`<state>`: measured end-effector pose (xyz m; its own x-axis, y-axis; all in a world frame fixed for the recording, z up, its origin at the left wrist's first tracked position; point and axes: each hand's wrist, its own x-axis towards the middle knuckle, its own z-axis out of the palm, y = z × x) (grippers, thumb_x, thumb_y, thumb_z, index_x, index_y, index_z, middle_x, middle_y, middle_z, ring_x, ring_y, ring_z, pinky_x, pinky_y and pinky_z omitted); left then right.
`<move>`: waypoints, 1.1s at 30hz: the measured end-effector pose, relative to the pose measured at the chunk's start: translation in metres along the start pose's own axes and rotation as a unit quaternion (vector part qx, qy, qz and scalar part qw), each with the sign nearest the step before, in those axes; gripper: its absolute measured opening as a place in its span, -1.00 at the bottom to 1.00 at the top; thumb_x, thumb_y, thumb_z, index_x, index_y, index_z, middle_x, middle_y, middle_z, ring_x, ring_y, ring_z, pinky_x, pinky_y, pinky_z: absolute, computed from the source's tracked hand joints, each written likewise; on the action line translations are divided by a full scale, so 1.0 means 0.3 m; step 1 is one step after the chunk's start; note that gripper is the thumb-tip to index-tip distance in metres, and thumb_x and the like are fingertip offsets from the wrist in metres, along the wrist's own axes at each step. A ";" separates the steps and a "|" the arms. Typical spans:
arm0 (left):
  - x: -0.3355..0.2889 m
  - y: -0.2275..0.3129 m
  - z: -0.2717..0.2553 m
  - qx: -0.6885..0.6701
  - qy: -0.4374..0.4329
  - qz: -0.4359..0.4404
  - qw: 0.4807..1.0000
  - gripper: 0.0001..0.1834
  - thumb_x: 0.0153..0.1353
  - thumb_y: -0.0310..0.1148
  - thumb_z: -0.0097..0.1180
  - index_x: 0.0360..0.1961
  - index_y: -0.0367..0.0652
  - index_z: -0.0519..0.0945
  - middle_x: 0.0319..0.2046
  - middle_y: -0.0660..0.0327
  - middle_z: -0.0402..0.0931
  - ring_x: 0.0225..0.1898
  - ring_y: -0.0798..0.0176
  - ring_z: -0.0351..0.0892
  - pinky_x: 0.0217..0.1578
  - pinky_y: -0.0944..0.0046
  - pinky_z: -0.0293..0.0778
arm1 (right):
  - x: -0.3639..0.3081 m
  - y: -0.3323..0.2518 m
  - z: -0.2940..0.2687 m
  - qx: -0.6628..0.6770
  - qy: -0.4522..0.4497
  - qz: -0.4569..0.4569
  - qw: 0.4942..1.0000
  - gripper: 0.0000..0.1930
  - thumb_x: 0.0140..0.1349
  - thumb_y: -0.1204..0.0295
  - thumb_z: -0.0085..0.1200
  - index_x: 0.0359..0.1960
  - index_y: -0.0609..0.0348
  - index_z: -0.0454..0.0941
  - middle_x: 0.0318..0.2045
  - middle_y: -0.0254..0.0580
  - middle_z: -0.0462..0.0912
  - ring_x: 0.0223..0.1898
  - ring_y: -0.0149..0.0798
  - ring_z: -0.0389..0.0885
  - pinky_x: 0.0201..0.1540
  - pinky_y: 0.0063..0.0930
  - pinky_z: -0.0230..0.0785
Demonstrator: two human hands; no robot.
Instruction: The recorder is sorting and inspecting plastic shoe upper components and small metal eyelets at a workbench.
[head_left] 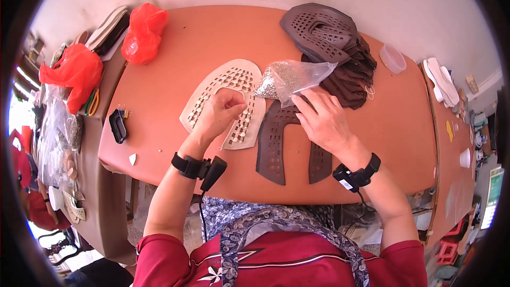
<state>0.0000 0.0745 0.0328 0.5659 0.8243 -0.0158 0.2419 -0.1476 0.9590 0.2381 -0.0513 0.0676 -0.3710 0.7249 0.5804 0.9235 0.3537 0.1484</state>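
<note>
My left hand [220, 114] is over a cream perforated shoe upper [194, 93], its thumb and fingertips pinched together. Whatever may be between those fingertips is too small to make out. Pale round pieces dot the slots of that upper. To its right lies a clear plastic bag [313, 74] containing many small silvery pieces [273, 79]. My right hand [326, 119] reaches the bag's near edge with its fingers extended and somewhat apart, the thumb lower down. Beneath that hand lies a dark brown perforated upper [272, 146], partly covered by the hand and the bag.
A pile of dark brown uppers [324, 34] stands at the far right of the table [223, 32], near a clear plastic dish [392, 58]. Red plastic bags [144, 33] lie at the far left. A small black container [118, 126] sits near the left edge. White soles [441, 81] rest farther right.
</note>
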 end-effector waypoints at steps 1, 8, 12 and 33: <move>-0.001 -0.008 -0.001 -0.001 0.003 0.000 1.000 -0.86 0.17 -0.40 0.18 -0.35 -0.28 0.59 -0.51 0.32 0.53 -0.47 0.46 0.48 -0.41 0.42 0.43 | 0.005 -0.002 0.004 0.003 0.014 -0.006 1.000 -0.73 0.02 0.46 0.07 -0.19 0.19 0.55 -0.15 -0.18 0.53 -0.23 -0.24 0.54 -0.23 -0.37 0.30; 0.035 0.052 0.110 0.099 -0.006 0.065 0.993 -0.63 0.09 -0.40 0.25 -0.05 -0.23 0.58 -0.31 0.23 0.49 -0.41 0.40 0.46 -0.35 0.36 0.46 | 0.014 0.009 0.049 0.003 -0.011 0.040 0.999 -0.87 0.06 0.49 0.08 -0.33 0.16 0.51 -0.29 -0.27 0.51 -0.33 -0.22 0.53 -0.29 -0.38 0.34; 0.074 0.077 0.198 0.102 -0.017 0.156 0.982 -0.60 0.05 -0.40 0.28 -0.03 -0.14 0.58 -0.32 0.19 0.46 -0.41 0.33 0.46 -0.32 0.30 0.47 | 0.001 0.041 0.042 0.096 0.018 0.102 0.990 -0.91 0.07 0.53 0.13 -0.37 0.17 0.51 -0.32 -0.22 0.52 -0.33 -0.14 0.56 -0.28 -0.32 0.43; 0.114 0.124 0.284 0.094 0.053 0.165 0.980 -0.83 0.16 -0.46 0.13 -0.24 -0.28 0.64 -0.39 0.09 0.59 -0.41 0.25 0.57 -0.33 0.30 0.47 | -0.049 0.024 0.030 0.069 0.006 0.152 0.986 -0.73 0.07 0.53 0.11 -0.14 0.10 0.56 -0.37 -0.28 0.50 -0.43 -0.17 0.59 -0.41 -0.37 0.47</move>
<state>0.0954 0.0505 0.0437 0.5544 0.7659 0.3257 0.2065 -0.5056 0.8377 0.2492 -0.0541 0.0528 -0.0782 0.8035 0.5902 0.9694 0.1996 -0.1432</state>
